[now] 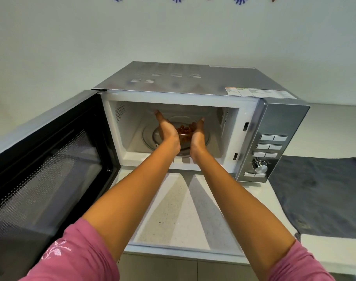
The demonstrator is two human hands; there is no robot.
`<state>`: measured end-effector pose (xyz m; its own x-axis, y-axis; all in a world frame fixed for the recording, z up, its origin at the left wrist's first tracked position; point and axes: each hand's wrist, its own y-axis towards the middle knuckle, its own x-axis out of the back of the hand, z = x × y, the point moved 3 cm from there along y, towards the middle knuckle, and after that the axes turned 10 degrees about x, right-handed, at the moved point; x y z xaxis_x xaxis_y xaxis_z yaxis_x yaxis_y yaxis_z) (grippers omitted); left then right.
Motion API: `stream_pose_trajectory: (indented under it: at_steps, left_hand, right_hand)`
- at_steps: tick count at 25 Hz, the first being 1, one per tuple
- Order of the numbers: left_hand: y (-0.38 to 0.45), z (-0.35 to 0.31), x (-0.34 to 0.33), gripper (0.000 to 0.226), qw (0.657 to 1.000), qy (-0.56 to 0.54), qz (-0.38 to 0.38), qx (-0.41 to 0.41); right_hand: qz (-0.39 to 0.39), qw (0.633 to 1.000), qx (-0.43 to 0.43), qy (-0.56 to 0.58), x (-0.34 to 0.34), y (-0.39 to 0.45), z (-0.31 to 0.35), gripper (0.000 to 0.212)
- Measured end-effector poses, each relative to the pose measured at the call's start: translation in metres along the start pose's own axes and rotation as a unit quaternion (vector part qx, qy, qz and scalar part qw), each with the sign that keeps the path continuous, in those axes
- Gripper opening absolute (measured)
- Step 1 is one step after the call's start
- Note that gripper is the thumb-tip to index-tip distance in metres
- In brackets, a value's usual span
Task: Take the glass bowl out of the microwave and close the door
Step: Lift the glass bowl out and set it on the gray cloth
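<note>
- The silver, box-shaped metal microwave (193, 84) stands on a pale speckled stone countertop (173, 209), its back near the plain white wall (173, 33).
- Its black-framed door with a dotted mesh window (43, 169) is swung fully out to the left, so the white cavity mouth is unobstructed at the front.
- Both bare forearms reach straight in through the opening, with free room between them and the cavity's side walls.
- The small clear glass bowl (185, 133), holding reddish-brown pieces of food, sits inside the cavity over the round glass turntable (150, 138).
- The left hand (166, 129) is cupped against the bowl's left side and the right hand (197, 131) against its right side, fingers extended upward; whether the bowl is lifted off the turntable cannot be told.
- The control panel on the right carries flat rectangular buttons and a shiny round metal knob (259, 166).
- A dark grey, soft-looking cloth mat (315, 195) lies flat on the counter to the right of the microwave.
- Pink fabric sleeves (76, 254) cover the upper arms.
</note>
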<state>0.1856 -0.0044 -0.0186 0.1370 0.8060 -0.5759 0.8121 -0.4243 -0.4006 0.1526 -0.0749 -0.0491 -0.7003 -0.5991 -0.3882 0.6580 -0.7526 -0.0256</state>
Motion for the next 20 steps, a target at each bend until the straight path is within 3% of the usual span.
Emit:
stream_pose_trajectory:
  at_steps: [6, 14, 20]
  left_hand:
    - [-0.046, 0.009, 0.002, 0.075, 1.0, -0.012, -0.011, -0.007]
    - [-0.09, 0.047, 0.021, 0.077, 0.997, 0.05, -0.062, 0.014]
    - [-0.121, 0.073, 0.023, 0.074, 0.995, 0.085, -0.058, 0.015]
  right_hand:
    - [-0.026, 0.998, 0.031, -0.048, 0.011, -0.042, 0.011, 0.069]
    - [-0.109, 0.99, 0.05, -0.068, 0.049, -0.116, 0.007, 0.058]
    - [-0.162, 0.983, 0.061, -0.066, 0.077, -0.161, 0.011, 0.054]
